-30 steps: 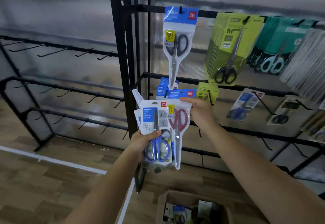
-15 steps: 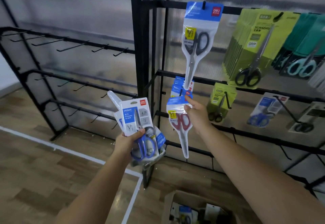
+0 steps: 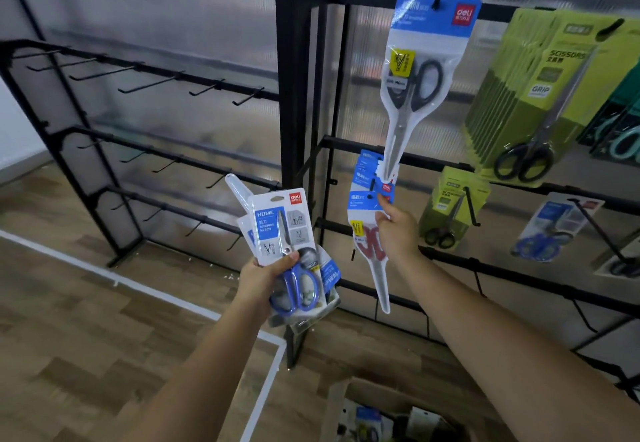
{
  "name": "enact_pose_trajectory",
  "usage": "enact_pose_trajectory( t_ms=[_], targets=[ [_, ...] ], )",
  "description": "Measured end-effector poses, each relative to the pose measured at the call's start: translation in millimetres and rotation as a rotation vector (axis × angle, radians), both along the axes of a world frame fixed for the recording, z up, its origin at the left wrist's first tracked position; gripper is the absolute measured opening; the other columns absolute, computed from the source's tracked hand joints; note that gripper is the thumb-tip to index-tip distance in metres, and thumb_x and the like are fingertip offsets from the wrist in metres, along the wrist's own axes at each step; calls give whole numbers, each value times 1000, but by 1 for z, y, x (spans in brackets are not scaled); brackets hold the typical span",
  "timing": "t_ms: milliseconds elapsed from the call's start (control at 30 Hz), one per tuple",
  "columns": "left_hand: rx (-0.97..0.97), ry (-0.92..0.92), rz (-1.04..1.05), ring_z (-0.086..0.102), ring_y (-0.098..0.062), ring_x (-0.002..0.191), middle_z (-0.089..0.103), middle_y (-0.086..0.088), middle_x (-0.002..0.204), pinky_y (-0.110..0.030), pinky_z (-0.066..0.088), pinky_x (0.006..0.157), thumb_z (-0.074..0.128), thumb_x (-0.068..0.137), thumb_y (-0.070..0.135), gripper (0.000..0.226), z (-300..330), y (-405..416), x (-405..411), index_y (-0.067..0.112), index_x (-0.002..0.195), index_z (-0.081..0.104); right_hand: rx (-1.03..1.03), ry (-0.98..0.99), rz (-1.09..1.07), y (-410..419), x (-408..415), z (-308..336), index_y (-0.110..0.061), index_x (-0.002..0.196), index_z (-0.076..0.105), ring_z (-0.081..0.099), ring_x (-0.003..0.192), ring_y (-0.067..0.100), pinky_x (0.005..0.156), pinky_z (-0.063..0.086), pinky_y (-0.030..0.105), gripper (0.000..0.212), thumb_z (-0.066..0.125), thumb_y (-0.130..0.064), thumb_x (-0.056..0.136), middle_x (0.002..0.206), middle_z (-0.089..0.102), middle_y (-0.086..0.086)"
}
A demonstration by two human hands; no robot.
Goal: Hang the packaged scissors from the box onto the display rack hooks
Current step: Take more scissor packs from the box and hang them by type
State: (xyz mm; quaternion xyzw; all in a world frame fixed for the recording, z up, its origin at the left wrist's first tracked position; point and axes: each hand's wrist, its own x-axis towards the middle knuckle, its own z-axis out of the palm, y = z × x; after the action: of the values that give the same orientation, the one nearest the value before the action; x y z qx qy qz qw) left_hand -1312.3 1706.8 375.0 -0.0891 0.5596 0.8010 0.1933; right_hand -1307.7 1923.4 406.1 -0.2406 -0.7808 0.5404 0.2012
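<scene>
A: Your left hand (image 3: 263, 278) grips a fan of scissor packs, fingers and thumb curled around their lower part. The front card (image 3: 280, 225) reads "deli", "HOME" and "SCISSORS"; its blue-handled scissors sit just under your thumb.

B: And the right?

A: Your right hand (image 3: 398, 233) pinches the red-handled scissors pack (image 3: 369, 251) near its blue top, fingers closed on it. The top is at the hook (image 3: 371, 187) on the second bar of the display rack (image 3: 294, 95), touching the same blue packs already there. I cannot tell if the hole is on the hook.

B: What hangs above it?

A: A long pack (image 3: 419, 70) with a "deli" label and black handles; its tip comes down to that hook. To the right of it, green cards (image 3: 540, 95) read "SCISSORS" and "GRIP".

B: Free room?

A: Left of the rack's post, the hooks (image 3: 194, 88) are bare. The box (image 3: 381, 410) is below your arms, open.
</scene>
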Motion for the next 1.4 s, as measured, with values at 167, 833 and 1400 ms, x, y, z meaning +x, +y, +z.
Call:
enact_pose_trajectory(
  t_ms=[167, 833, 1400],
  targets=[
    [41, -4, 12, 68, -20, 81, 70, -4, 94, -32, 54, 58, 68, 82, 6, 22, 4, 3, 1, 16, 99, 59, 206, -269, 48, -8, -8, 12, -18, 148, 23, 43, 123, 27, 94, 44, 30, 58, 47, -12, 95, 143, 29, 13],
    [320, -52, -201, 65, -28, 105, 68, -13, 117, -39, 56, 76, 55, 89, 35, 46, 26, 54, 24, 10, 127, 57, -233, 132, 184, -23, 73, -5, -20, 90, 51, 64, 84, 18, 72, 53, 28, 39, 58, 16, 79, 86, 67, 1],
    [283, -97, -258, 70, -22, 82, 74, -7, 92, -36, 56, 72, 64, 85, 12, 15, -11, 143, 63, 11, 100, 66, -341, 185, -180, 71, 169, -25, 3, 104, 52, 62, 97, 29, 84, 52, 39, 28, 51, 20, 81, 104, 63, 20]
  ],
)
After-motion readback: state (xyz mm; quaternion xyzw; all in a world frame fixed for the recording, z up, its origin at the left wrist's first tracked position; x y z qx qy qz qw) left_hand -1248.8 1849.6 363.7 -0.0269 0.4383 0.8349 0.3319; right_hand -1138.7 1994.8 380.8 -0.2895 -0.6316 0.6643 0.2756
